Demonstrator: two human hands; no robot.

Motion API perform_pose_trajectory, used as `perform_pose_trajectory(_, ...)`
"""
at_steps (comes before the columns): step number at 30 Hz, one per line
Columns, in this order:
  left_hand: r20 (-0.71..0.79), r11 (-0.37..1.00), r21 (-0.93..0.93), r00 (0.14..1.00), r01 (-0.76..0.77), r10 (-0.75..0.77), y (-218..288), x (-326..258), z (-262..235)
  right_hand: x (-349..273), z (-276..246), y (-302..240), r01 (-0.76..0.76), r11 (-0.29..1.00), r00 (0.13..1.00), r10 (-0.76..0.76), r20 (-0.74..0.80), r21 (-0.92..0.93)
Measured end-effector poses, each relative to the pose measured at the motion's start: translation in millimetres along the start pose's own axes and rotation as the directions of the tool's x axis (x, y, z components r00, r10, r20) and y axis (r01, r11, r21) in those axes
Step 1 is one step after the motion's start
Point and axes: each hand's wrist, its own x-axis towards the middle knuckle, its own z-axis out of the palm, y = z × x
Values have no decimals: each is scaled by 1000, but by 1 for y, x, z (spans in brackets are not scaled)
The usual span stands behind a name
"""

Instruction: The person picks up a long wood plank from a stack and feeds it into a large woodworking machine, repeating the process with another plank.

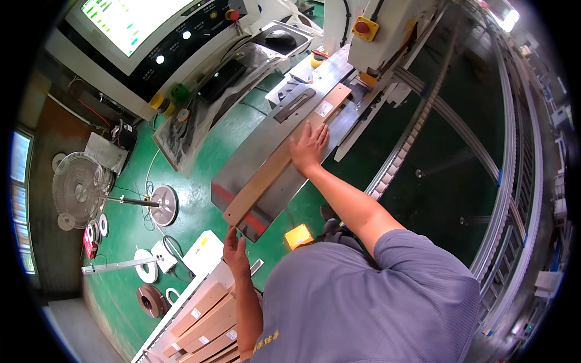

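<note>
A long, narrow brown board (266, 180) with a white label near its far end lies slantwise on a shiny metal machine table (245, 160). My right hand (310, 147) rests flat on the board beyond its middle, fingers spread toward the label. At the near end, my left hand (235, 249) is raised with its fingertips at the board's corner; whether they touch it I cannot tell. Its fingers are stretched and grip nothing. The board's far end sits beside the machine's feed area (362, 88).
Several similar labelled boards (203, 327) are stacked at lower left. A standing fan (82, 189) is at left, a control panel with screen (136, 30) at upper left. A yellow pedal (298, 236) lies on the green floor. Roller conveyor rails (402, 154) run along the right.
</note>
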Motion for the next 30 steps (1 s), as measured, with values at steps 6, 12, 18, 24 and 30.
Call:
perform_pose_trajectory(6, 21, 997, -71, 1000, 12, -10, -7, 6, -7, 1, 3, 2, 12, 1000, 1000, -12, -24, 4)
perform_pose_trajectory(12, -18, 989, -145, 999, -44, 42, -6, 3, 3, -1, 3, 2, 12, 1000, 1000, -12, -7, 28)
perform_pose_trajectory(18, 35, 989, -144, 999, -4, 10, -6, 3, -6, -2, 0, 0, 3, 1000, 1000, -3, -2, 22)
perform_pose_trajectory(24, 112, 992, -125, 993, -9, 23, -2, 5, -6, -14, 13, 4, 52, 995, 998, -49, -41, 84)
perform_pose_trajectory(30, 109, 995, -98, 994, -2, 13, 2, 2, -2, -92, 0, -20, 251, 958, 957, -268, 113, 140)
